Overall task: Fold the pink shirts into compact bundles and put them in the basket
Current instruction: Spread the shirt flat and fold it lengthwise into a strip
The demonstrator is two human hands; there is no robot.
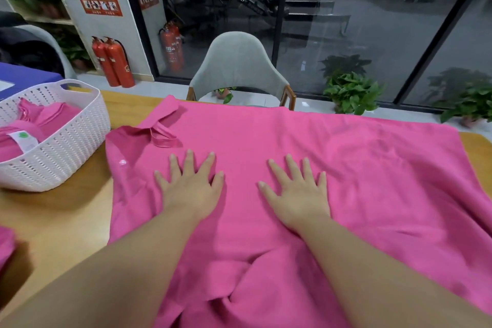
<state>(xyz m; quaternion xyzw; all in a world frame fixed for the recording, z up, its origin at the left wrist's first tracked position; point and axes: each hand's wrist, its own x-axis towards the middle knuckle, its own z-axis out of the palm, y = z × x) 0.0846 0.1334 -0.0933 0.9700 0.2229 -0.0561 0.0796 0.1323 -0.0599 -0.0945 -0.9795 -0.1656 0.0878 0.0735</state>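
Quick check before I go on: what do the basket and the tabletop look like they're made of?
Basket: looks like moulded white plastic, matte, with rows of punched holes and a cut-out handle. Table: appears to be light wood or wood-look laminate, smooth with a soft sheen; which one can't be told from here.

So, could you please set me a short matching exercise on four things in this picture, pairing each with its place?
Things:
1. white basket
2. grey chair
3. red fire extinguishers
4. left hand

Places:
A. beyond the table's far edge
B. flat on the spread pink shirt
C. on the table, left of the shirt
D. on the floor against the white pillar

Pairs: 1-C, 2-A, 3-D, 4-B
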